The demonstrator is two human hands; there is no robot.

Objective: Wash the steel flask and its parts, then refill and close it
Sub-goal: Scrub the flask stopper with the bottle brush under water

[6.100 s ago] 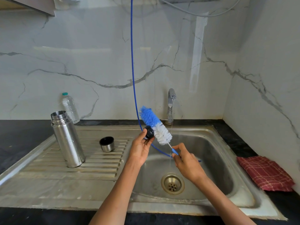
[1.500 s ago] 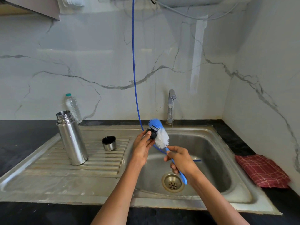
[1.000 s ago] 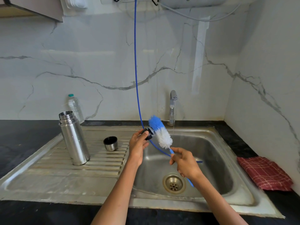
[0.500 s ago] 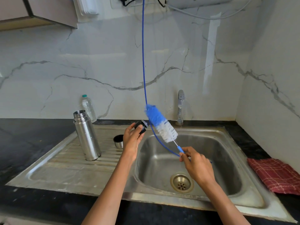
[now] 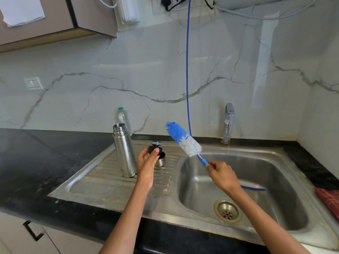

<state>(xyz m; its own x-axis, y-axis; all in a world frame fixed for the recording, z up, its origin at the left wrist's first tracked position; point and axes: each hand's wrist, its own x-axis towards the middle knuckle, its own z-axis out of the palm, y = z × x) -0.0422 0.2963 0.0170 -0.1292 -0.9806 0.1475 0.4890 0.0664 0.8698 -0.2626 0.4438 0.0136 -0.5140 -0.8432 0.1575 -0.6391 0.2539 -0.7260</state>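
Steel flask (image 5: 125, 153) stands uncapped on the draining board while the left hand (image 5: 146, 162) pinches its black stopper (image 5: 155, 147) beside it and the right hand (image 5: 221, 174) grips the bottle brush (image 5: 184, 141), so I'd guess scrubbing's ending and setting the stopper down comes next.

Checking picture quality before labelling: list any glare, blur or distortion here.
Head view: glare streaks the marble wall; wide-angle lens bows the counter edge; left hand and stopper sharp; red cloth soft at the frame edge.
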